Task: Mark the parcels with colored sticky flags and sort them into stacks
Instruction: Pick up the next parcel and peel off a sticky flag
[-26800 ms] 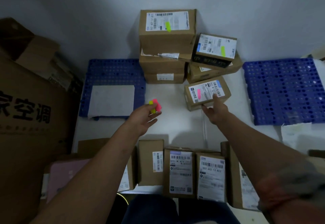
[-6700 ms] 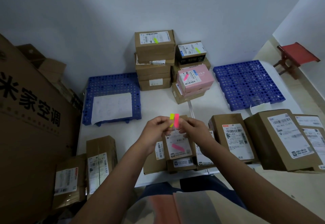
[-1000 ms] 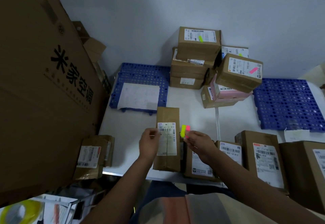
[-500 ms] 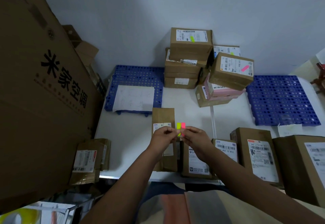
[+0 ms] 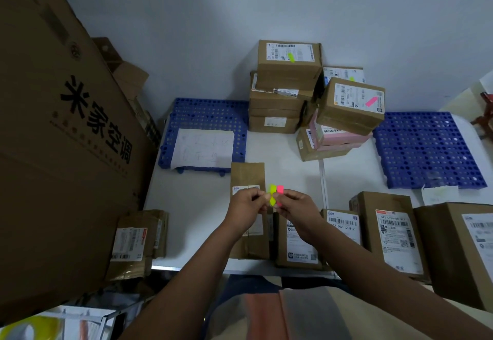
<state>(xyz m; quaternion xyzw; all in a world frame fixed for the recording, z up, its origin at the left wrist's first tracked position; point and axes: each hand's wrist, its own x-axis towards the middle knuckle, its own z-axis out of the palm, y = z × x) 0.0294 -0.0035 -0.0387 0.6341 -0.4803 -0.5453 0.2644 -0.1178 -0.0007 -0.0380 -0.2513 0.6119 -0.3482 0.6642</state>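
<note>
Right now both hands meet over the white table point(image 5: 202, 206), just above a long brown parcel point(image 5: 248, 177) lying lengthwise near the front edge. The left hand point(image 5: 246, 207) and the right hand point(image 5: 296, 207) both have their fingers curled in, pinching a small pad of sticky flags point(image 5: 276, 194) between them, yellow-green strip on the left, pink strip on the right. Whether a flag is peeling off, I can't tell. Against the back wall stands a tall stack of brown parcels point(image 5: 280, 97), the top one wearing a yellow-green flag point(image 5: 290, 57). Just beside it, to the right, a shorter, skewed pile point(image 5: 344, 123) is topped by a brown box with a pink flag point(image 5: 371, 101), sitting on a pink box. Unflagged parcels line the near edge on the right point(image 5: 392, 233). Blue perforated mats point(image 5: 426, 147) lie on either side, the left one bearing a white sheet point(image 5: 202, 149).
</note>
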